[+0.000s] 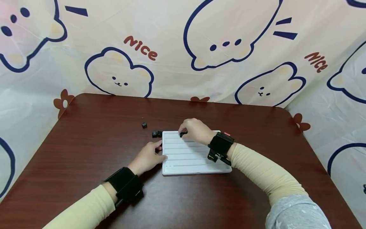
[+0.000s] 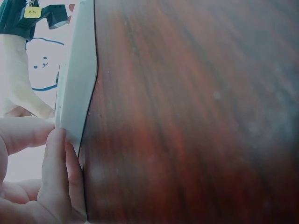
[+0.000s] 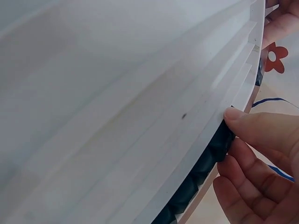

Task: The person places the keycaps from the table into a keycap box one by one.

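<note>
A white ridged tray [image 1: 186, 159] with several parallel slots lies on the table. My left hand [image 1: 148, 157] grips its left edge, the thumb on the rim and other fingers bent beside it. At the far edge of the tray, my right hand [image 1: 197, 131] pinches a black keycap [image 3: 224, 137] between thumb and fingers. In the right wrist view, a row of several black keycaps [image 3: 184, 193] runs along the outermost slot, in line with the pinched one. The right hand hides most of that row in the head view.
Two loose black keycaps [image 1: 154, 134] sit just off the tray's far left corner. Another keycap [image 1: 144, 125] lies farther back on the brown table [image 1: 85, 152]. A printed cloth [image 1: 171, 79] hangs behind the table and along its sides.
</note>
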The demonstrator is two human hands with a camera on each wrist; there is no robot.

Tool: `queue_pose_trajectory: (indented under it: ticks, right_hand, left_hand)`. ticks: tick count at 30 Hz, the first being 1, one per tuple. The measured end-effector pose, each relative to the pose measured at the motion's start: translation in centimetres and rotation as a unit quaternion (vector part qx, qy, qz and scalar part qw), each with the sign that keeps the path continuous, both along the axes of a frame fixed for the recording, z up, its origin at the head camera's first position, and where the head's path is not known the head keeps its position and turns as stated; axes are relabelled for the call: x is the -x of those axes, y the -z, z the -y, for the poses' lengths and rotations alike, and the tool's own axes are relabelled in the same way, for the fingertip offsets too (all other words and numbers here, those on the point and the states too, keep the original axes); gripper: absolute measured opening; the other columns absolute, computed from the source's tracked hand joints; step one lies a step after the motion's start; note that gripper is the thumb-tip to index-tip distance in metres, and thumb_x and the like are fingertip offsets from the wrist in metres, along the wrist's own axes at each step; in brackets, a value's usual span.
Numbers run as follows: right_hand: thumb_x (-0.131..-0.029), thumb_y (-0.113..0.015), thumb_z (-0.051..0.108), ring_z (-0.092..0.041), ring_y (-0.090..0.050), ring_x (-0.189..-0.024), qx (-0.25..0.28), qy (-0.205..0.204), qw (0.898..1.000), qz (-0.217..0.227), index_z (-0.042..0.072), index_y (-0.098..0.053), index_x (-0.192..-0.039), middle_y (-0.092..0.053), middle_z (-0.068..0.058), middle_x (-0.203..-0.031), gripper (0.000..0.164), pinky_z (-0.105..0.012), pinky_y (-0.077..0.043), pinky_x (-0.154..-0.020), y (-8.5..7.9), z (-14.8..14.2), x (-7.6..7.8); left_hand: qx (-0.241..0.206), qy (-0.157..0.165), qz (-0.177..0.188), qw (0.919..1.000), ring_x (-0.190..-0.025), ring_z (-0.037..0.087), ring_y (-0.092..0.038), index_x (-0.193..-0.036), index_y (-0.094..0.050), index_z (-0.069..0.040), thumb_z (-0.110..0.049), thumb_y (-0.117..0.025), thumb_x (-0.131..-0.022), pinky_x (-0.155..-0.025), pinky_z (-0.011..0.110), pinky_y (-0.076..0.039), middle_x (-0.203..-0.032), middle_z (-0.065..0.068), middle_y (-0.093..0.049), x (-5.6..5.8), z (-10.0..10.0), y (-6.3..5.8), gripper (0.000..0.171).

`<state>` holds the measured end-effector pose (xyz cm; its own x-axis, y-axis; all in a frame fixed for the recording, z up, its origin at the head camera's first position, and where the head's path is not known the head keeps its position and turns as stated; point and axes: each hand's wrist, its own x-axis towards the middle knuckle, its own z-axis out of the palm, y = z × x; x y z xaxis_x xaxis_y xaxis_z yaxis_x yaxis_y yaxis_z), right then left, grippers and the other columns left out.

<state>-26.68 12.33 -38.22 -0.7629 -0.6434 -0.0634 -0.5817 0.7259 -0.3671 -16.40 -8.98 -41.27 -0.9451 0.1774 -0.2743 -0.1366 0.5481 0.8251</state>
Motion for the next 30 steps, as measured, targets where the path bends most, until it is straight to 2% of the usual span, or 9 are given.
queue_pose_trajectory:
  ticks: [6,20,30]
  right_hand:
    - [-0.089,-0.080,0.006,-0.021,-0.063,-0.094,-0.008,0.002,1.000,-0.002,0.007,-0.078,-0.105,-0.069,-0.007,-0.105,0.016,-0.034,-0.053,-0.086,-0.26,-0.27,-0.06]
    - [-0.089,-0.080,0.007,-0.023,-0.063,-0.097,-0.022,-0.011,1.000,-0.002,0.006,-0.077,-0.109,-0.070,-0.009,-0.109,0.019,-0.037,-0.053,-0.089,-0.41,0.18,-0.14]
    - [-0.089,-0.079,0.005,-0.023,-0.063,-0.098,-0.026,-0.023,0.999,-0.003,0.006,-0.077,-0.109,-0.070,-0.009,-0.110,0.020,-0.036,-0.053,-0.089,-0.63,0.31,0.13]
  left_hand:
    - [0.003,0.001,0.001,1.0000,-0.086,0.021,-0.052,-0.155,-0.038,0.003,-0.011,-0.072,-0.096,-0.071,0.032,-0.042,-0.124,0.015,-0.053,0.11,-0.29,0.12,0.070]
    - [0.002,0.006,0.004,1.0000,-0.075,0.020,-0.048,-0.156,-0.036,0.002,-0.010,-0.071,-0.096,-0.066,0.030,-0.040,-0.120,0.016,-0.051,0.13,-0.16,0.03,0.071]
    - [0.000,0.001,-0.007,1.0000,-0.077,0.019,-0.049,-0.154,-0.039,0.004,-0.011,-0.072,-0.095,-0.070,0.031,-0.041,-0.121,0.014,-0.055,0.18,0.08,0.16,0.069]
